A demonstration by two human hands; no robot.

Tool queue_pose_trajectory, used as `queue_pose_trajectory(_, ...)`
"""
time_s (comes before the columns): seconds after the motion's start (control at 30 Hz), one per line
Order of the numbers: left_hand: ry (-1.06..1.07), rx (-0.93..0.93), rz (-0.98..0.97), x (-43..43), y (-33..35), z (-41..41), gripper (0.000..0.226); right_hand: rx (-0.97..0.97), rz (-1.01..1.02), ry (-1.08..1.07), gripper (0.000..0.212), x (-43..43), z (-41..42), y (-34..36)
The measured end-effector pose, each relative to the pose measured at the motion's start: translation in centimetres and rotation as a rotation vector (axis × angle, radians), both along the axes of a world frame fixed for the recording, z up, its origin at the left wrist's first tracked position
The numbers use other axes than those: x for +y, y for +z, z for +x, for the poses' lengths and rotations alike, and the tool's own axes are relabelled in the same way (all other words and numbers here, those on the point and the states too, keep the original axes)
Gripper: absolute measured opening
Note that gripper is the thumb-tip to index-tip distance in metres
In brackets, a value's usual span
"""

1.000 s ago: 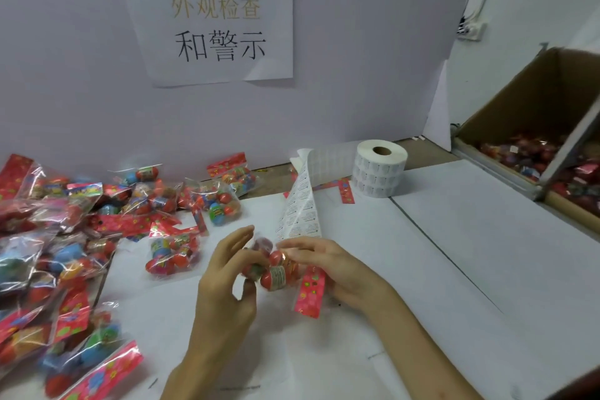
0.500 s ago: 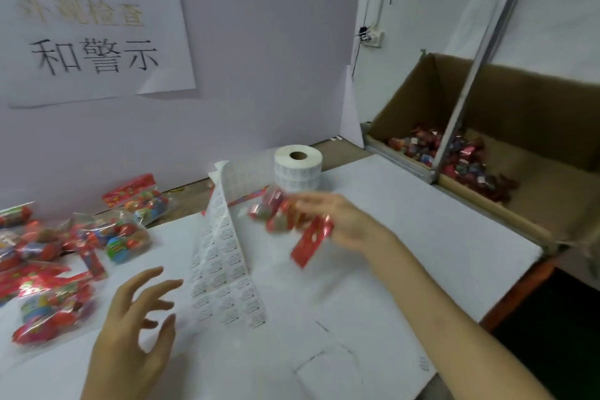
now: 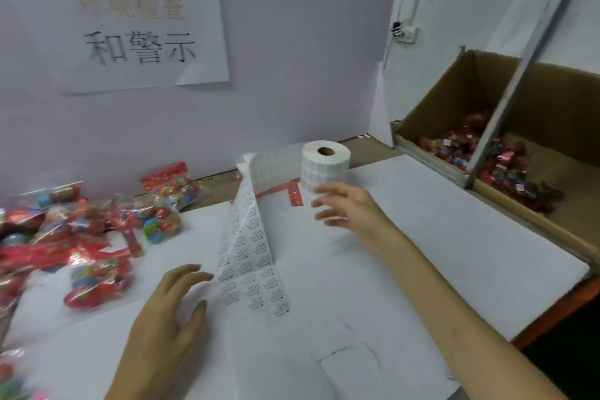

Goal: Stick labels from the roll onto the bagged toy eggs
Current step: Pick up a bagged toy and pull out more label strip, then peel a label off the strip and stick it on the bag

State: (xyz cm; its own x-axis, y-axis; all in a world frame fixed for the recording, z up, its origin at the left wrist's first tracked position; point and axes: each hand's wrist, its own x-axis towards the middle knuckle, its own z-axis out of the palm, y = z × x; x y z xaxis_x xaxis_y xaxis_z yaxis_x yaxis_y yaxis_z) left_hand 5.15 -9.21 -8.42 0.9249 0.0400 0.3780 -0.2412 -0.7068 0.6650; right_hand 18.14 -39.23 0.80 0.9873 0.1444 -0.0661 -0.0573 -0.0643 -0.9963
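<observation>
Cardboard box [image 3: 451, 101] right — label strip [image 3: 247, 237] mid-table

Lilac wall [image 3: 308, 58] with 1 paper sign [image 3: 136, 26] behind a white table [image 3: 454, 237]; cardboard box [image 3: 454, 101] at right.

body log | left hand [image 3: 165, 312] bare | right hand [image 3: 344, 204] bare | right forearm [image 3: 454, 312] bare to frame edge

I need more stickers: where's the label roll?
Head view: the label roll stands on end, centre back of the table, just beyond the right hand, left of the cardboard box.
</observation>
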Motion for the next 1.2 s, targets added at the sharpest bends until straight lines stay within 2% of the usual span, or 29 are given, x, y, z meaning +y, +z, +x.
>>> queue_pose_trajectory(0.1,0.018,0.083,0.053,0.1,-0.2,-0.2,0.039,0.007,-0.101,0.190,0.018,3.3,-1.8,-0.6)
queue_pose_trajectory(0.23,0.051,0.090,0.125,0.9,-0.4,-0.5,0.038,-0.039,-0.217,0.380,0.015,8.0,-3.1,-0.5)
queue_pose_trajectory(0.43,0.095,0.146,0.147,1.8,-1.0,-0.2,0.037,-0.306,-0.419,0.481,0.018,15.5,-3.0,-0.2)
queue_pose_trajectory(0.53,0.073,0.127,0.182,2.1,-0.8,-0.2,0.037,-0.438,-0.487,0.542,0.028,19.8,-3.0,-0.9)
queue_pose_trajectory(0.63,0.087,0.135,0.095,2.0,-0.7,0.1,0.042,-0.548,-0.587,0.624,0.042,24.1,-4.1,-2.7)
queue_pose_trajectory(0.73,0.139,0.361,0.211,1.8,-2.1,0.4,0.055,-0.681,-0.818,0.670,0.059,27.7,-5.0,-4.8)
queue_pose_trajectory(0.8,0.135,0.433,0.140,1.8,-2.5,0.4,0.054,-0.710,-0.914,0.671,0.064,29.0,-5.1,-5.5)
queue_pose_trajectory(0.9,0.057,0.263,0.049,2.0,-2.0,-0.1,0.047,-0.752,-0.957,0.626,0.058,29.8,-4.5,-6.0)
queue_pose_trajectory(0.97,0.062,0.140,0.077,2.3,-2.1,-0.5,0.048,-0.765,-0.949,0.601,0.052,29.7,-4.2,-6.1)
queue_pose_trajectory(1.03,0.063,0.093,0.063,2.2,-1.9,-0.7,0.052,-0.731,-0.875,0.586,0.046,29.4,-4.1,-6.1)
queue_pose_trajectory(1.1,0.051,0.096,0.072,2.1,-1.6,-0.5,0.051,-0.610,-0.698,0.573,0.039,28.6,-4.1,-5.8)
queue_pose_trajectory(1.2,0.084,0.142,-0.042,2.4,-0.8,-0.1,0.044,-0.283,-0.297,0.574,0.019,26.6,-3.9,-4.7)
